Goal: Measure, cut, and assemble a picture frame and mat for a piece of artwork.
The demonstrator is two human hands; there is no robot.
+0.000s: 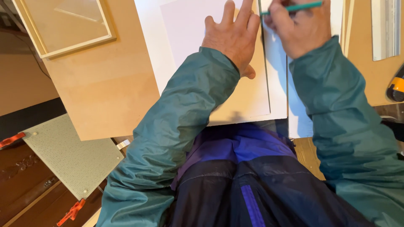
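The left hand (233, 38), fingers spread flat, presses the pale paper sheet (189, 25) while the right hand (301, 29), closed on a green pencil (294, 7), marks along its right edge; no finished line shows.

Matt white paper sheet (189, 25) – smooth plywood board (105, 88), perhaps unvarnished.

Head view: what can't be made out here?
- Pencil tip: hidden behind the left hand and the sheet's edge.
- Any mark on the white sheet: cut off by the top edge.
- Right hand fingertips: curled under, out of sight.
- Metal ruler: cut off at top; markings too small.
- Yellow-black tool: cut off by the right edge; kind unclear.
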